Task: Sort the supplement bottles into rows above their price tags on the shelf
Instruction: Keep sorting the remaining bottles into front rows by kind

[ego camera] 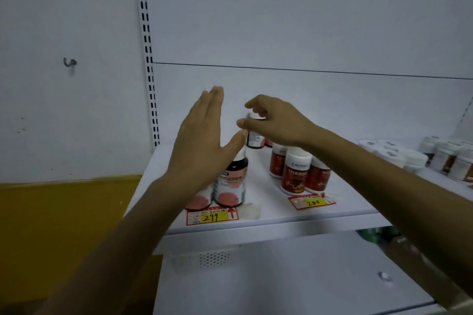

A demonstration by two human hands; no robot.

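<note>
Two hands work over the shelf (268, 215): left hand (202, 143) flat and empty, right hand (275, 121) pinching a dark bottle (254, 137) at twelve o'clock behind the 299 tag (212, 216).

A single head-worn camera looks forward and slightly down from close range at a white shelf (268, 215), both forearms reaching in from the bottom edge toward it.
</note>
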